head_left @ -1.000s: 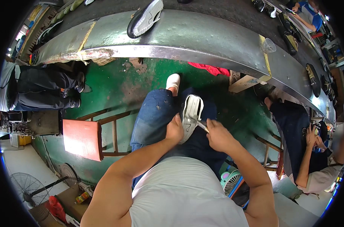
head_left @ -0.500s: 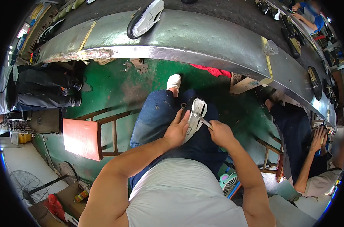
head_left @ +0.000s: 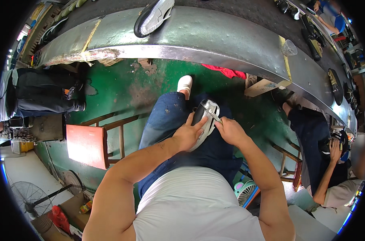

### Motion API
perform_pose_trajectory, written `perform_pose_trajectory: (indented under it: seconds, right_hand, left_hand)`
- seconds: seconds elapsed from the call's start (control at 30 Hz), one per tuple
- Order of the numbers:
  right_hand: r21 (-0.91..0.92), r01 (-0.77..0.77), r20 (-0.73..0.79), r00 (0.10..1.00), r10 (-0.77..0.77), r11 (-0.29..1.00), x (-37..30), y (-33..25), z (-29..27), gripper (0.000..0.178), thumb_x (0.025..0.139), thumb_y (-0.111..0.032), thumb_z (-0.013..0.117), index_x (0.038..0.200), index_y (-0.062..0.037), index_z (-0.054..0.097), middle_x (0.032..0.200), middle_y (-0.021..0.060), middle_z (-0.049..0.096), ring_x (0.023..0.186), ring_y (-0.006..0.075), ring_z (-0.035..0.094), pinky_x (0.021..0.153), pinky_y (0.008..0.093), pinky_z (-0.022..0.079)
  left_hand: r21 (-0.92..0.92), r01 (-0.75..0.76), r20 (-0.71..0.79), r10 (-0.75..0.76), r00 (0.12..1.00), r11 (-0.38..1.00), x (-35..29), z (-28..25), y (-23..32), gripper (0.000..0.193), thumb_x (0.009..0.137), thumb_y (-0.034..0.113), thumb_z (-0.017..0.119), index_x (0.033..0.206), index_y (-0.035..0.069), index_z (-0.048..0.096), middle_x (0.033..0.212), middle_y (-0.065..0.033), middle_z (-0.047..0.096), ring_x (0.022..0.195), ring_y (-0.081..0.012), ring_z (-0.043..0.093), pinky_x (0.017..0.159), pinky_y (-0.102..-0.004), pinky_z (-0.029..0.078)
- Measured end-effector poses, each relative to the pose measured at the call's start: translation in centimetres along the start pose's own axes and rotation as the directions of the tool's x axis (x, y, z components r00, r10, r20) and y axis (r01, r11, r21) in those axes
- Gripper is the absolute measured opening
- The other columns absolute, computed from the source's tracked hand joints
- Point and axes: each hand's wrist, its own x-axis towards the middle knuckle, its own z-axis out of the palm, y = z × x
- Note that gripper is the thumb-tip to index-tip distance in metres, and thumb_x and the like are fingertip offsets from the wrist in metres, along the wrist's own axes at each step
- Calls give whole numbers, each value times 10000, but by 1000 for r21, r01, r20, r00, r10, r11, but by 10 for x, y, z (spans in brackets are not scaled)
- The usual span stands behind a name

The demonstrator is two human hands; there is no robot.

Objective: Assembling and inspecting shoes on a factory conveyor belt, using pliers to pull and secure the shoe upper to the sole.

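A white shoe [head_left: 208, 129] with a black bottom rests tilted on my lap. My left hand [head_left: 188, 134] is closed around its near-left side, fingers across the black part. My right hand [head_left: 230, 131] grips a slim metal hand tool [head_left: 215, 117] at the shoe's right side. The tool reaches across the white edge, and its tip lies by the shoe's far end. Whether it is a blade or pincers is too small to tell.
Ahead runs a metal-edged bench [head_left: 214, 34] bearing a black-and-white shoe [head_left: 155, 20] and other shoes. A red-topped stool [head_left: 86, 145] stands at left; a small green fan [head_left: 245, 192] is beside my right hip. A co-worker [head_left: 338, 186] sits at right, another person's legs [head_left: 48, 91] at left.
The tool's tip has shifted away from me and slightly left, toward the shoe's far end. My right hand has followed a little. At right, the co-worker's hands have moved apart.
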Motion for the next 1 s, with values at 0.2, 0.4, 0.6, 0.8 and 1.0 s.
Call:
perform_pose_trajectory:
  seconds: [0.2, 0.4, 0.6, 0.8, 1.0]
  right_hand:
    - [17, 32, 13, 999, -33, 999, -3, -2, 1, 453, 1027, -388, 466, 924, 35, 590, 853, 268, 674, 839, 451, 658, 756, 525, 517]
    - [139, 24, 84, 996, -36, 990, -17, -13, -18, 449, 1026, -384, 470, 920, 34, 596, 868, 272, 669, 852, 458, 651, 766, 526, 507]
    - [93, 42, 154, 986, -56, 995, -47, -21, 1, 443, 1020, -376, 478, 945, 45, 597, 888, 274, 665, 855, 462, 635, 779, 527, 493]
    - [427, -49, 43, 998, 34, 903, -75, 6, 20, 424, 1022, -369, 485, 1027, 35, 613, 875, 221, 682, 866, 384, 672, 778, 445, 516]
    - [850, -15, -116, 970, 215, 526, -100, 24, 59, 315, 1008, -276, 549, 1119, 14, 602, 862, 73, 677, 821, 166, 656, 783, 296, 515]
  left_hand:
    - [53, -50, -39, 52, 998, 997, -10, 1, -5, 589, 1037, 264, 453, 1563, 88, 254, 1553, -358, 202, 1261, -460, 522, 1117, -404, 398]
    - [-460, 178, -78, -239, 968, 870, -21, 0, 3, 692, 991, 255, 569, 1505, -95, 266, 1509, -338, 352, 1370, -392, 449, 1133, -368, 362]
    - [-478, 37, -99, -96, 990, 878, -14, 14, -20, 857, 902, 269, 694, 1541, -46, 217, 1532, -307, 345, 1441, -361, 360, 1180, -359, 287]
    - [-462, 195, 209, -107, 972, 865, -23, -13, 0, 1204, 769, 269, 815, 1601, 113, -42, 1446, -316, 455, 1339, -363, 493, 1123, -345, 362]
    - [4, -210, -236, 205, 950, 978, -28, -81, 27, 884, 739, 133, 788, 1489, -17, 344, 1192, -289, 635, 1133, -403, 626, 992, -398, 486]
